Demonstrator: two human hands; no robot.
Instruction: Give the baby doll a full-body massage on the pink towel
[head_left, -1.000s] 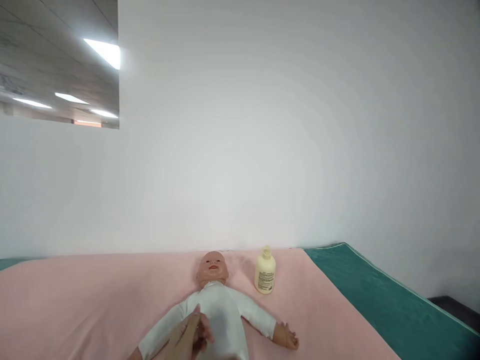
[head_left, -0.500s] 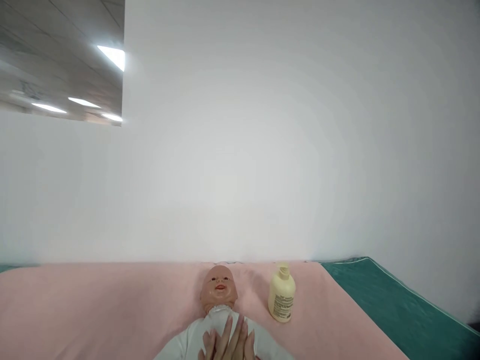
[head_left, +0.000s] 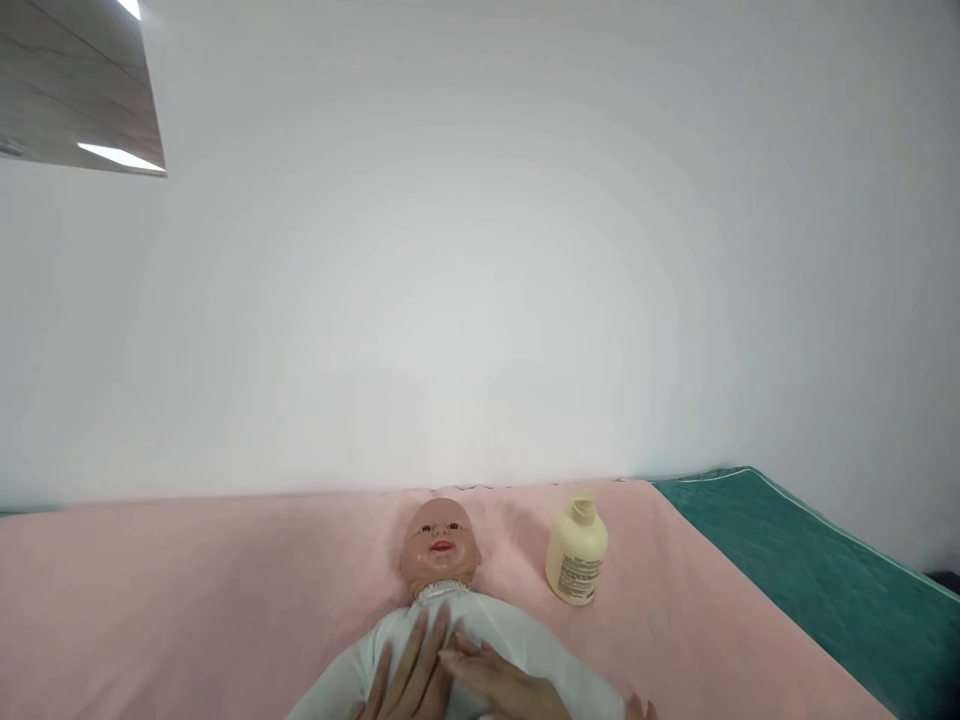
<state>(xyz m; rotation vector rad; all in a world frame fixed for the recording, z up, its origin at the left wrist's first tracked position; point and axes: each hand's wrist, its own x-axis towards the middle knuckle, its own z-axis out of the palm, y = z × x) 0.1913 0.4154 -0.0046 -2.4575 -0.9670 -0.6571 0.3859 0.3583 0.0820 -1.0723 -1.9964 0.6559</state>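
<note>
A baby doll (head_left: pixel 441 550) in a white long-sleeved top (head_left: pixel 510 630) lies on its back at the bottom centre, its head toward the wall. My left hand (head_left: pixel 411 672) rests flat on the doll's chest, fingers outstretched and slightly apart. Slanting in from the right, my right hand (head_left: pixel 510 685) has its fingers stretched leftward, the tips against or over my left fingers on the chest. Neither hand holds anything. The palms and the doll's lower body are cut off or covered. A small doll hand (head_left: pixel 641 708) shows at the bottom edge.
A pale yellow pump bottle (head_left: pixel 577 550) stands right of the doll's head on a pink cloth (head_left: pixel 187 600). Green padded covering (head_left: pixel 810 560) shows at the right. Behind rises a white wall (head_left: pixel 465 250), with ceiling panels and a light at the upper left.
My right hand has turned from lying beside the left, fingers pointing up the chest, to pointing leftward. My view has tilted downward, so the doll and bottle appear higher.
</note>
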